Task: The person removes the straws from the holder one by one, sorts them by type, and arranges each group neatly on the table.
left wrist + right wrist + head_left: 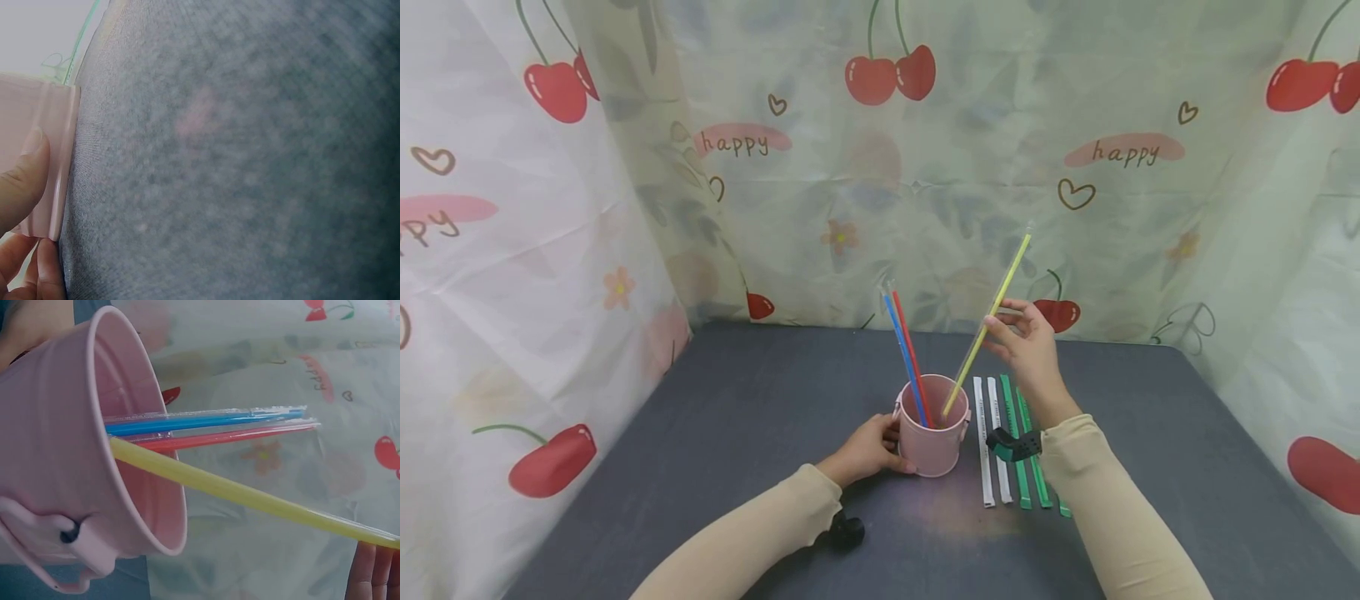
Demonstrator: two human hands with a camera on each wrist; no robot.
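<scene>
A pink bucket (928,450) stands upright on the dark table. My left hand (871,448) holds it low on its left side, the thumb (31,169) on the wall and other fingers around the base edge. My right hand (1024,346) pinches a yellow straw (1009,279) in clear wrapping, tilted to the right, with its lower end inside the bucket. Leaning left in the bucket are a blue straw (900,337) and a red straw (908,342), both wrapped. The right wrist view shows the yellow straw (250,499) crossing the bucket's rim (178,540).
Right of the bucket lie two white paper-wrapped straws (982,450) and several green-wrapped ones (1017,450), partly under my right forearm. A patterned curtain (880,208) surrounds the table (760,400) at the back and sides. The bucket's handle (37,575) hangs at its side.
</scene>
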